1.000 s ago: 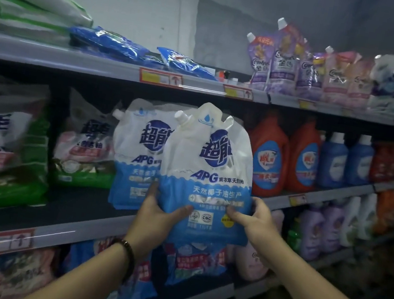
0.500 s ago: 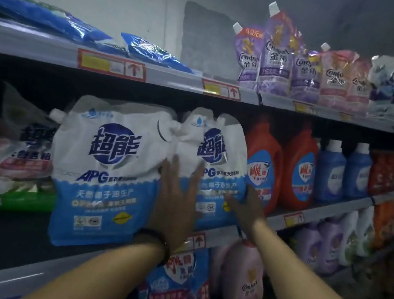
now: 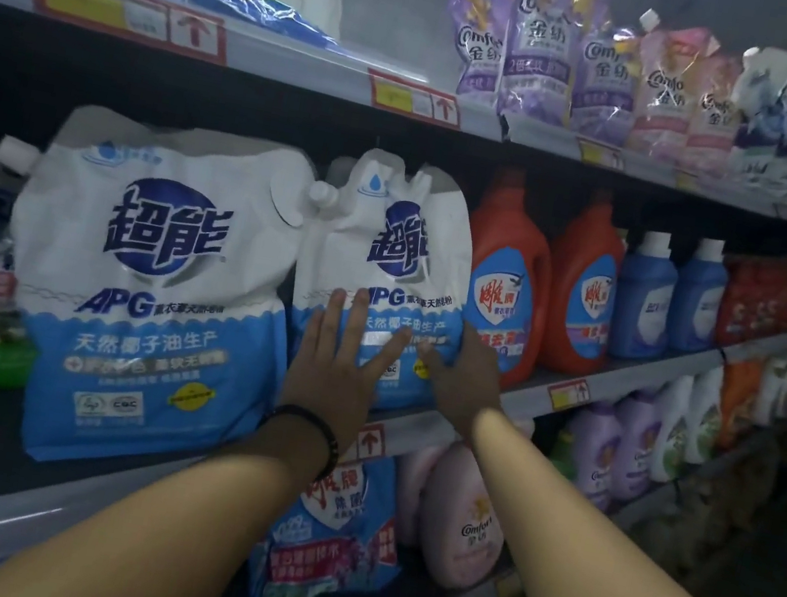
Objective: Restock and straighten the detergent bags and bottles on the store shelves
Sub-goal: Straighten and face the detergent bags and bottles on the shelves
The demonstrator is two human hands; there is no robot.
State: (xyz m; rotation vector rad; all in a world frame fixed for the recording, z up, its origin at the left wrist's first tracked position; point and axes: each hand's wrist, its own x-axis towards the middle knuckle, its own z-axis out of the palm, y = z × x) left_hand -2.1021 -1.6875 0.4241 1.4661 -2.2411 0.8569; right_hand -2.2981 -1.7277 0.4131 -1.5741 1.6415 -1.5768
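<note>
White and blue plastic makes up the detergent bag (image 3: 390, 245) that is stood upright on the middle shelf (image 3: 627, 384), with its spout at the upper left and its top close under the shelf above. It is flanked on the left by a nearer bag of the same print (image 3: 159, 285), which it touches or nearly touches, and on the right by a red bottle (image 3: 509, 276) just beside it. The left hand (image 3: 337, 372) is laid flat on the lower front of the detergent bag, fingers straight and slightly spread, nothing being grasped; a dark wristband (image 3: 308, 422) is worn on that wrist. The right hand (image 3: 463, 383) is pressed against the bag's lower right corner, its fingers extended along the blue band and not closed round anything. A second red bottle (image 3: 585, 289) and blue bottles (image 3: 643, 303) are lined up farther right on the same shelf, and a price tag (image 3: 568, 392) is fixed to its front edge. Purple pouches (image 3: 537, 46) are stood on the top shelf. Below the hands, a blue printed bag (image 3: 330, 538) and a pink bottle (image 3: 464, 518) are kept on the lower shelf.
</note>
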